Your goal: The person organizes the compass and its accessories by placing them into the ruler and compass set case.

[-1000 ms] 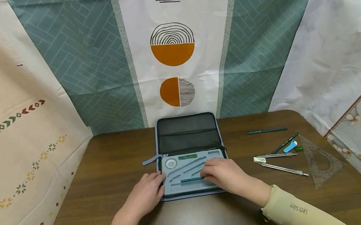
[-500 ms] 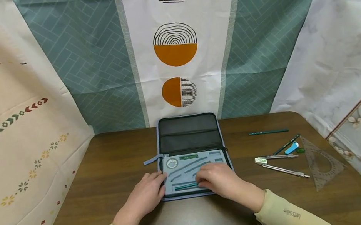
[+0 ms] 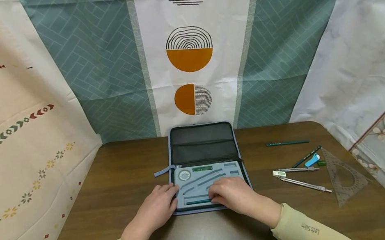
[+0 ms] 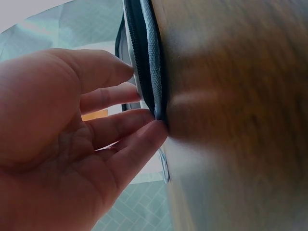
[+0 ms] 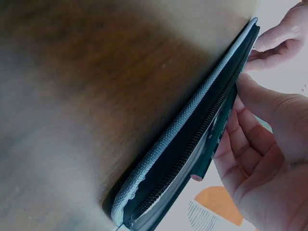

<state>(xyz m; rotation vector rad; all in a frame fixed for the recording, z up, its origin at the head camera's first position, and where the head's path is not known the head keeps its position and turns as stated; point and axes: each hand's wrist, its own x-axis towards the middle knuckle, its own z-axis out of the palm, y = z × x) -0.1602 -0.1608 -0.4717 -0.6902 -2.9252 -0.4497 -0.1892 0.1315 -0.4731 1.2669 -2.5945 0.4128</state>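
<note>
Pencil (image 3: 198,202): lies left to right along the near side of the tray, at the near edge of the long recess (image 3: 196,197); whether it sits fully down cannot be told.
Right hand (image 3: 231,191): grip narrow, holding the pencil toward its right end between thumb and fingers; the right wrist view shows that end projecting past the fingers.
Left hand (image 3: 158,204): holds nothing; grip fairly wide, fingers loosely spread and touching the left edge of the pencil case (image 3: 233,134).
Tray (image 3: 218,166): set in the case, with other shaped recesses on the far side of the long one.
Step in hand: apparently, seating the pencil in the long recess.
Alignment: keep the pencil parallel to the recess walls; check both ends before pressing.
Pressure: press lightly along the shaft, not at one end only, as the free end could tip up.
Bracing: maintain left-hand contact so the case does not slide on the worktop (image 3: 128,163).
Release: spread the grip only once the pencil lies level.
Caution: a pencil resting on the recess edge could roll toward the zipper (image 5: 192,147).
</note>
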